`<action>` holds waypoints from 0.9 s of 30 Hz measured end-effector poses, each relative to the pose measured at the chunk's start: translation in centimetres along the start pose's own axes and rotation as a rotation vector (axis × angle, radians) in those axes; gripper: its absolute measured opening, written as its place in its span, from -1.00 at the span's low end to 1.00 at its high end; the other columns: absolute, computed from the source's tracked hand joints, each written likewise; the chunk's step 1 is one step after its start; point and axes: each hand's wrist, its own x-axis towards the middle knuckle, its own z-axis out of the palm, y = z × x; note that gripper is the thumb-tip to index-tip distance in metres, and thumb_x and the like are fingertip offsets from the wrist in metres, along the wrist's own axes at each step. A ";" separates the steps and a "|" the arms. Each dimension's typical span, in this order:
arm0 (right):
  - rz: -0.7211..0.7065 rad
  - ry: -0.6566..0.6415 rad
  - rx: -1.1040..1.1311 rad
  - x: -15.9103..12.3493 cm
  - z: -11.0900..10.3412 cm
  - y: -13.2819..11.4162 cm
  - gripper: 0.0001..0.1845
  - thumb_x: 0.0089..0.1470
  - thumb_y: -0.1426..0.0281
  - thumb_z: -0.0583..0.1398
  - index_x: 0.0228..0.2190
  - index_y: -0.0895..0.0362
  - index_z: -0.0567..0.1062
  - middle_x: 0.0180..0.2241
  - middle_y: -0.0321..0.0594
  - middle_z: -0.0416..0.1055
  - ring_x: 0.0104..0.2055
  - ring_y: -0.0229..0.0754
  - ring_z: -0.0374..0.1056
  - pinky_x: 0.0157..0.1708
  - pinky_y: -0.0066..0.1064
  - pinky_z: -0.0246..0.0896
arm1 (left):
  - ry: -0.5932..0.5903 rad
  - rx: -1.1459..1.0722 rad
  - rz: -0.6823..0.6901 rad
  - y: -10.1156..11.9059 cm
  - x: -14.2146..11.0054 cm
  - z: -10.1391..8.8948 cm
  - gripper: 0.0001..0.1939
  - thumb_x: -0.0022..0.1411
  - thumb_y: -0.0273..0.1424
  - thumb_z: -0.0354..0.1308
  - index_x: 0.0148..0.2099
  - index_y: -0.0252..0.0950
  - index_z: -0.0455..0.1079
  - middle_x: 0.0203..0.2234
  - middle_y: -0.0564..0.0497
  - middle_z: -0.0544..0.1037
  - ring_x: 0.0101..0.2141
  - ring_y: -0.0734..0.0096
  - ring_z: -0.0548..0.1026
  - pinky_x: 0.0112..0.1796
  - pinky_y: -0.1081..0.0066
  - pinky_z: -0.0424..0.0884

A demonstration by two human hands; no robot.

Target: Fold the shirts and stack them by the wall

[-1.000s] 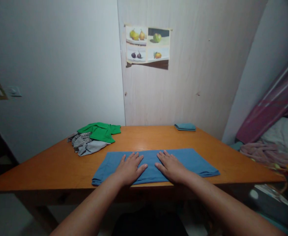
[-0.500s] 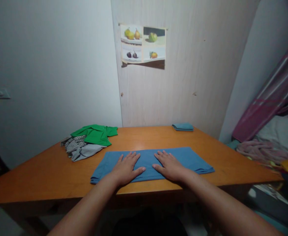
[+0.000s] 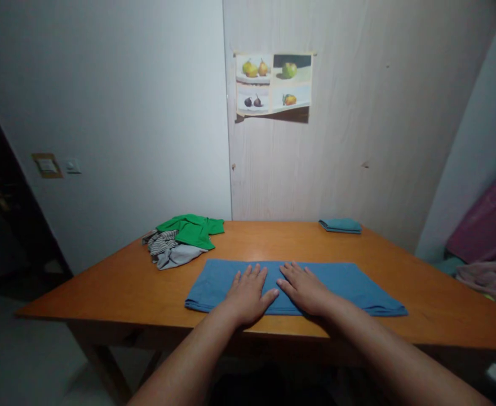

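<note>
A folded blue cloth (image 3: 341, 282) lies flat as a long strip near the front edge of the wooden table (image 3: 116, 287). My left hand (image 3: 250, 293) rests palm down on it, left of the middle, fingers spread. Beside it, my right hand (image 3: 302, 287) also lies flat on the cloth with its fingers stretched out. A small gap separates the two thumbs. Layered edges of the cloth show at its near left and near right corners. Whether it is a garment or a sheet I cannot tell.
At the back left of the table is a loose pile with a green shirt (image 3: 191, 228), a striped garment (image 3: 163, 242) and a grey garment (image 3: 180, 256). A small folded blue-green cloth (image 3: 341, 225) sits at the back right. Pink bedding (image 3: 488, 279) is beyond the right edge.
The camera view has turned to the left, so everything appears further right. Both hands stay flat on the blue cloth, their fingers slightly shifted at most.
</note>
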 end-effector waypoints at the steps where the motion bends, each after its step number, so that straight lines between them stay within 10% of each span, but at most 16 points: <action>1: 0.004 -0.012 -0.009 -0.1 0.4 0.0 -0.21 0.29 -0.05 -0.15 0.34 0.17 0.12 0.39 -0.04 -0.05 0.44 0.06 -0.25 0.35 0.02 -0.37 | -0.003 -0.023 -0.006 -0.1 -0.2 -0.2 -0.14 0.34 0.18 -0.35 0.45 -0.29 -0.05 0.41 -0.17 -0.04 0.39 0.05 -0.09 0.31 -0.02 -0.10; 13: 0.032 0.121 0.083 2.3 -2.7 1.3 -0.32 0.35 0.07 -0.17 0.23 0.22 0.33 0.30 0.02 0.19 0.37 0.03 0.00 0.31 -0.17 -0.13 | 0.203 -0.054 -0.040 -2.0 2.6 -2.7 -0.34 0.44 -0.07 -0.34 0.33 -0.38 0.18 0.28 -0.21 0.31 0.27 0.18 0.25 0.25 0.23 0.11; 27: 0.126 0.019 0.034 0.9 0.2 0.4 -0.19 0.29 -0.05 -0.16 0.33 0.23 0.15 0.38 0.00 -0.01 0.43 0.07 -0.19 0.36 -0.07 -0.36 | 0.039 0.108 0.004 0.0 3.3 0.6 -0.24 0.32 0.18 -0.33 0.38 -0.07 0.13 0.37 -0.10 0.15 0.34 -0.19 0.03 0.20 -0.37 -0.11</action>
